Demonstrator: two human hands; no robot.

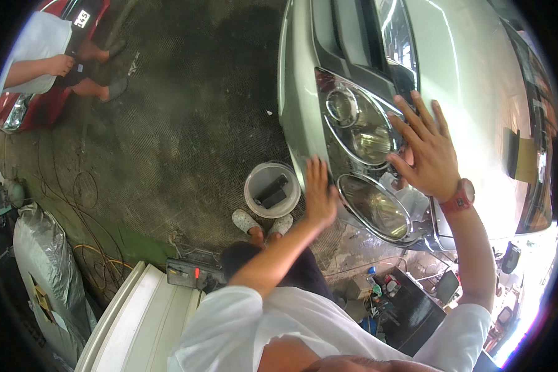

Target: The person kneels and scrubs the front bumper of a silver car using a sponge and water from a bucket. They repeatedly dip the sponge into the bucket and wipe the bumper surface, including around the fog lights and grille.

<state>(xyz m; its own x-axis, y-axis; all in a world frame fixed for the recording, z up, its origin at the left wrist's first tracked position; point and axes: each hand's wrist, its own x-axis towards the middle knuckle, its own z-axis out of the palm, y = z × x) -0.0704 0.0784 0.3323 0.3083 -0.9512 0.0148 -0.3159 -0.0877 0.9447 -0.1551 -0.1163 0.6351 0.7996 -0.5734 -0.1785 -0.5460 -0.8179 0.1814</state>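
Observation:
A pale silver-green car's front end fills the right, with its front bumper [295,83] and a headlight unit [362,125] of clear lenses in chrome rings. My left hand [320,193], slightly blurred, lies fingers extended along the bumper's end beside the lower lens. Wearing a red wristwatch [459,196], my right hand [425,149] has its fingers spread at the edge of the hood [474,116], just beyond the headlight. Neither hand holds a thing. What lies beneath the palms is hidden.
A round plastic bucket [273,215] with dark blocks inside stands by my feet. A black toolbox [193,273] lies behind me, near a pale panel [139,321]. Hoses cross the floor at left. Another person [37,56] stands by a red car [42,114]. Tools cover a dark table [416,311].

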